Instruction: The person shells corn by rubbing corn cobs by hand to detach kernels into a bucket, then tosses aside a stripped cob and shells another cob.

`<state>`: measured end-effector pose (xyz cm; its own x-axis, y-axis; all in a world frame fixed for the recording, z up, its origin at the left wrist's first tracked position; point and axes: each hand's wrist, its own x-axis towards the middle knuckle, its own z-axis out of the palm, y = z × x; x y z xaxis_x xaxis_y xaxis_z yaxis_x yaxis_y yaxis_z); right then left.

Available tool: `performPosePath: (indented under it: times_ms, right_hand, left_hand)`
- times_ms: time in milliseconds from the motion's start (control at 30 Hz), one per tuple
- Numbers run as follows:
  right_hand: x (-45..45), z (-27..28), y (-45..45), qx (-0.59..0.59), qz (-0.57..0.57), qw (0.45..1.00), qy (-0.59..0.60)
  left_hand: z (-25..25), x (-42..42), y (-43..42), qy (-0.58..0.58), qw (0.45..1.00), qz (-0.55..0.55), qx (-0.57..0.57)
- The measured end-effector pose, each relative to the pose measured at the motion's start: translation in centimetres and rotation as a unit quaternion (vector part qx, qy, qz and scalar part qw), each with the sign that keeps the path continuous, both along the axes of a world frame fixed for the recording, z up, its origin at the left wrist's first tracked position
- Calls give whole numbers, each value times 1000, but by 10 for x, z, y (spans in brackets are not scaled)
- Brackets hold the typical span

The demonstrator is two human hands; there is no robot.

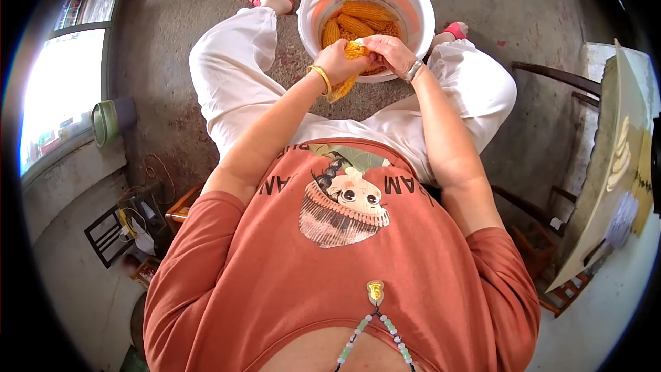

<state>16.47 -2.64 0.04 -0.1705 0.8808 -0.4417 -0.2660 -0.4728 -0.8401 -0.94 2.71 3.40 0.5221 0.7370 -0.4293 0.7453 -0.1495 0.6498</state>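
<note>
My left hand (337,64), with a gold bangle at its wrist, is wrapped round a yellow corn cob (357,50). The cob's lower end sticks out below the hand, over the near rim of a white bucket (308,10). My right hand (391,52), wearing a watch, presses its fingers against the cob's upper right side. Its fingertips are partly hidden. Several whole corn cobs (365,11) lie in the bucket over loose kernels (391,30).
The bucket stands on a concrete floor (193,0) between my white-trousered legs. A wooden chair (558,77) and a table (595,165) are on the right. At the left are a bright window (62,89) and a green container (105,124).
</note>
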Motion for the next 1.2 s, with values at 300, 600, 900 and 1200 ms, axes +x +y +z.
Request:
performPosePath:
  times_ms: [300,600,900,1200]
  right_hand:
    - [-1,-17,1,68,28,993,-92]
    - [-1,-23,2,58,0,980,-190]
    - [1,-24,3,23,-39,990,-136]
    - [3,9,4,94,16,982,-163]
  left_hand:
    - [3,0,-4,36,997,-66,24]
    - [8,3,-4,45,996,-71,33]
    - [6,-5,1,-5,996,-88,8]
    - [-13,-11,3,-151,988,-9,-10]
